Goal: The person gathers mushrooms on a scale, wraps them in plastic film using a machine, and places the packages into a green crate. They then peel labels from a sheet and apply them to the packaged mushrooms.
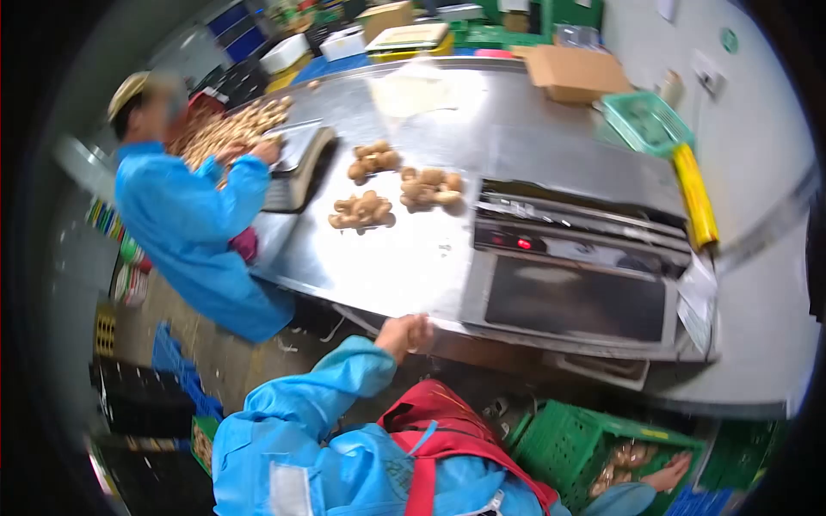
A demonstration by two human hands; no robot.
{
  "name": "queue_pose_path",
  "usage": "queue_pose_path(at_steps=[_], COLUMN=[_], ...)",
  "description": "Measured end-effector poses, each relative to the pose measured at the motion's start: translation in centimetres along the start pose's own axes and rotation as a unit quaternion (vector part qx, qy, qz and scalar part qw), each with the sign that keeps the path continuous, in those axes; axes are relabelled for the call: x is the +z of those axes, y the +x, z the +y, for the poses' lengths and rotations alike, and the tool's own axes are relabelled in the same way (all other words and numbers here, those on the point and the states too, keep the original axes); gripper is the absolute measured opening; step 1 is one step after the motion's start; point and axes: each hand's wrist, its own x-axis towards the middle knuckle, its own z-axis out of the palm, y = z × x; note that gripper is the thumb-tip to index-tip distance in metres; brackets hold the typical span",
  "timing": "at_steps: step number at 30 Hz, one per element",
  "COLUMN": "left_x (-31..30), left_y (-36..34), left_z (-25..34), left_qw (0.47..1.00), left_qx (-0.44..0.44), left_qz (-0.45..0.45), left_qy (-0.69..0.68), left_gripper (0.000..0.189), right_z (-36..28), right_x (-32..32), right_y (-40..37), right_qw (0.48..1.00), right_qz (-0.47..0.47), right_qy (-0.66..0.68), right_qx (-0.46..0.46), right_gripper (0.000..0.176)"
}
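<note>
My left hand (406, 335) is at the table's front edge, fingers curled together and blurred; whether it holds anything is too small to tell. Down at the lower right, my right hand (668, 473) is over a green crate (559, 445) with wrapped packs of mushrooms (621, 464) in it; its fingers are too small and blurred to read. Three piles of brown mushrooms lie on the steel table (396, 275): one at the back (373, 161), one at the right (430, 187) and one at the front left (361, 211).
A wrapping machine (576, 301) stands on the table's right. A co-worker in blue (194, 215) is at the left, hands by a scale (297, 163) and a large mushroom heap (232, 133). Behind are a cardboard box (578, 73), green basket (647, 122) and yellow roll (695, 198).
</note>
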Motion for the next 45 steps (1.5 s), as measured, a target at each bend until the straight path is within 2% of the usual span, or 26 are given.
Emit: queue_pose_path(at_steps=[1,2,3,4,5,6,7,8,9,10,12,15,17,18,22,25,27,29,31,32,34,37,39,41,43,45], left_x=[1.1,-3.7,-6.7,-8.3,-11.0,-13.8,-16.9,-19.5,-21.7,-23.0,-23.6,-25.3,-24.7,-24.3,-22.6,-21.0,-20.5,-16.9,-11.8,-9.5,-4.7,5.9,9.6,15.9,21.0,23.4], left_y=[-0.3,2.0,3.4,4.1,5.2,6.4,7.9,9.6,11.3,12.3,13.6,17.7,18.8,19.0,16.9,12.9,10.2,7.4,6.1,6.0,7.0,9.4,15.9,18.8,18.5,18.7], left_z=[3.6,4.5,6.3,9.0,11.2,13.5,14.8,16.3,17.2,18.5,20.7,21.1,20.9,20.7,20.9,22.0,23.8,26.6,29.2,30.1,31.8,33.0,30.7,29.2,28.7,27.8], left_qw=[0.976,0.976,0.963,0.931,0.908,0.889,0.878,0.871,0.872,0.894,0.927,0.952,0.954,0.945,0.938,0.947,0.974,0.979,0.973,0.976,0.978,0.986,0.978,0.993,0.993,0.994], left_qx=[0.023,0.083,0.138,0.178,0.204,0.225,0.241,0.251,0.248,0.218,0.164,0.113,0.13,0.166,0.157,0.136,0.116,0.136,0.151,0.157,0.162,0.112,0.059,0.082,0.069,0.048], left_qz=[0.18,0.169,0.22,0.309,0.359,0.395,0.413,0.422,0.423,0.391,0.336,0.284,0.246,0.267,0.262,0.221,0.129,0.072,0.079,0.038,-0.076,-0.068,-0.165,-0.07,-0.079,-0.086], left_qy=[-0.122,-0.107,-0.079,-0.079,-0.065,-0.048,-0.039,-0.013,-0.018,-0.015,-0.027,-0.007,-0.106,-0.083,-0.165,-0.189,-0.144,-0.131,-0.158,-0.145,-0.104,-0.101,-0.113,-0.044,-0.046,-0.049], left_gripper=[0.023,0.024,0.028,0.033,0.036,0.039,0.039,0.042,0.042,0.05,0.061,0.061,0.058,0.037,0.034,0.032,0.03,0.037,0.034,0.035,0.037,0.033,0.034,0.043,0.044,0.045], right_z=[-13.4,-17.9,-26.1,-26.9,-31.5,-33.8,-34.8,-34.6,-32.6,-32.4,-30.8,-28.7,-28.6,-28.2,-27.3,-28.1,-31.2,-34.4,-38.4,-39.6,-40.3,-40.6,-40.1,-38.5,-37.1,-35.8], right_x=[6.3,10.6,15.2,18.7,22.2,25.4,29.0,32.6,36.9,40.6,48.1,56.6,58.5,59.0,58.1,56.1,53.7,51.6,49.5,48.9,48.6,48.6,48.9,49.7,50.2,50.4], right_y=[-6.5,-8.7,-14.9,-17.9,-24.1,-29.0,-33.7,-38.4,-43.0,-47.1,-53.9,-59.0,-60.6,-61.0,-61.6,-60.8,-58.7,-55.6,-51.3,-48.8,-43.3,-33.7,-27.0,-21.0,-16.8,-13.8], right_qw=[0.992,0.969,0.954,0.891,0.775,0.696,0.607,0.544,0.506,0.506,0.55,0.542,0.539,0.54,0.582,0.602,0.575,0.584,0.609,0.619,0.636,0.664,0.677,0.683,0.691,0.709], right_qz=[-0.1,-0.193,-0.264,-0.417,-0.595,-0.692,-0.778,-0.827,-0.85,-0.847,-0.813,-0.817,-0.769,-0.768,-0.763,-0.753,-0.774,-0.774,-0.753,-0.749,-0.739,-0.714,-0.707,-0.707,-0.698,-0.681], right_qy=[0.076,0.151,0.128,0.114,0.21,0.174,0.122,0.083,0.077,0.057,0.061,0.007,0.0,0.001,0.002,0.006,0.052,0.106,0.103,0.11,0.123,0.136,0.12,0.099,0.085,0.04], right_qx=[-0.014,-0.014,-0.067,-0.139,-0.029,0.072,0.109,0.117,0.122,0.154,0.182,0.196,0.344,0.343,0.283,0.265,0.261,0.218,0.226,0.209,0.183,0.174,0.165,0.156,0.165,0.179], right_gripper=[0.038,0.038,0.037,0.037,0.04,0.037,0.038,0.04,0.041,0.047,0.045,0.037,0.028,0.031,0.041,0.038,0.038,0.037,0.035,0.034,0.034,0.033,0.032,0.031,0.031,0.031])
